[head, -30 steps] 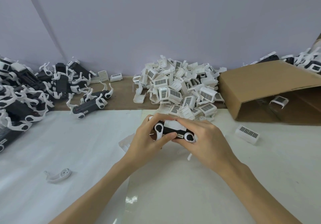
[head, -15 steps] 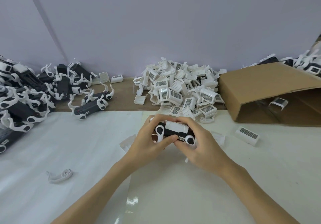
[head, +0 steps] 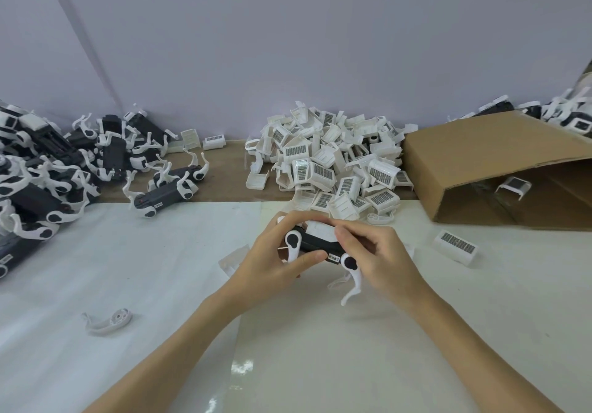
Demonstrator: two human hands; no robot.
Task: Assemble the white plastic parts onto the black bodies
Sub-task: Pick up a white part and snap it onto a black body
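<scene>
Both hands hold one black body (head: 317, 243) just above the white table, in the middle of the view. My left hand (head: 272, 265) grips its left end, thumb under the body. My right hand (head: 374, 258) grips the right end, fingers over a white plastic cover (head: 320, 230) sitting on top. White leg pieces (head: 350, 276) hang from the body. A heap of white parts (head: 330, 169) with barcode labels lies just behind the hands.
A pile of black bodies with white legs (head: 64, 169) fills the left side. An open cardboard box (head: 493, 159) lies on its side at the right. A loose white leg (head: 107, 319) lies front left, a labelled white part (head: 455, 246) at right.
The hands have turned the body a little and lifted it, so a white leg now hangs free below its right end. My right fingers have shifted onto the white cover.
</scene>
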